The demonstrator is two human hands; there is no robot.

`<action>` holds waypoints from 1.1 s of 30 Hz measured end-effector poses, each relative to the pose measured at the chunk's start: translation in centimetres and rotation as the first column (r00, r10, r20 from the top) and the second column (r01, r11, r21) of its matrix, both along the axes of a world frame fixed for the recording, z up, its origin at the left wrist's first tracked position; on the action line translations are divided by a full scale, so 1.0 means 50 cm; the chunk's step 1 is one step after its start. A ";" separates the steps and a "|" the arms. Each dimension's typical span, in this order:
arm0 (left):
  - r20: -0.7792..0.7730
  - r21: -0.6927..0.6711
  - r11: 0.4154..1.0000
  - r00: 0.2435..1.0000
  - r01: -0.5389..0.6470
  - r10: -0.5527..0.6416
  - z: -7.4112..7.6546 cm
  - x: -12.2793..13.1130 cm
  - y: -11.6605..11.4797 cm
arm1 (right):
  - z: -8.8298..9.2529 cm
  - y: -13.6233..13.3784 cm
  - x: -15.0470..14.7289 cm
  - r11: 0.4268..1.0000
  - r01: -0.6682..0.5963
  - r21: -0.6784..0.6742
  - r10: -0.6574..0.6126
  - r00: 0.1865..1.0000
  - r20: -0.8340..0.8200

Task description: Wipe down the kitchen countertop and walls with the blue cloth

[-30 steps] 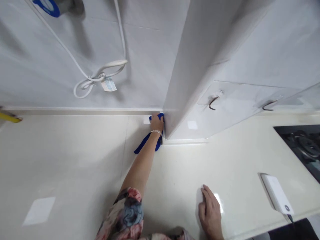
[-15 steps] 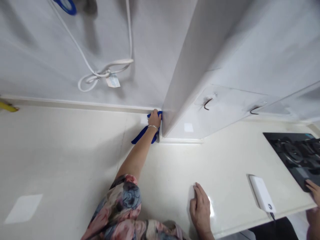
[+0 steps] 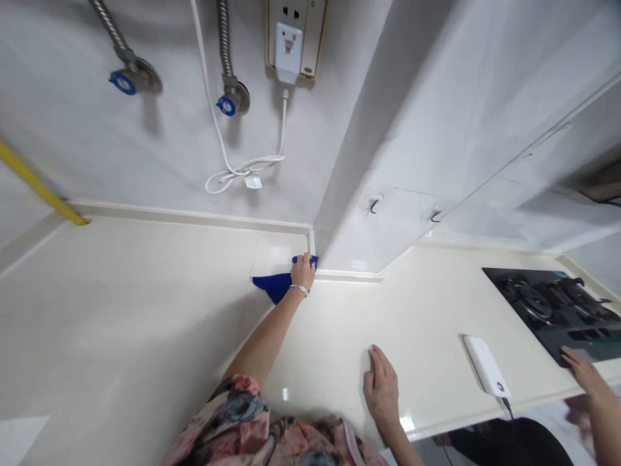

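Note:
My left hand, with a bracelet at the wrist, presses a blue cloth against the low edge strip where the wall column meets the countertop. Its fingers are bent over the cloth, and part of the cloth spreads out flat to the left. My right hand lies on the countertop near the front edge. It holds nothing, and its fingers are stretched out with the thumb a little apart.
A white power bank-like device with a cable lies right of my right hand. Beyond it is a black gas stove, touched by another person's hand. A looped white cord hangs from a socket; a yellow pipe stands left.
My left hand and the cloth have come from the back corner towards me along the column's base. The view has tilted up, showing valves and a socket. My right hand stays on the countertop.

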State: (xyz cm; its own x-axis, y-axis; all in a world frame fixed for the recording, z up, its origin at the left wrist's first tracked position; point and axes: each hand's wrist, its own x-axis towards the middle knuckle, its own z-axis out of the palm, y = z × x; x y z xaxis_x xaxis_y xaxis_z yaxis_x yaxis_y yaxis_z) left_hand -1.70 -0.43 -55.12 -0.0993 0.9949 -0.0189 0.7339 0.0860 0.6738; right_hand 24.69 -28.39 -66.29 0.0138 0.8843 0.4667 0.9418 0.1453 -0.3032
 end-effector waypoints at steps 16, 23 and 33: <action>0.128 -0.121 0.983 0.979 -0.141 0.156 0.009 0.002 0.127 | 0.009 -0.010 -0.004 0.997 0.024 -0.067 -0.026 0.999 -0.038; 0.169 -0.162 0.960 0.952 -0.228 0.255 0.025 0.006 0.243 | 0.013 -0.007 0.003 0.997 0.030 -0.069 -0.035 0.996 -0.077; 0.168 -0.285 0.879 0.883 -0.383 0.439 0.023 0.025 0.327 | -0.016 -0.007 0.045 0.998 -0.001 -0.068 -0.008 0.991 -0.135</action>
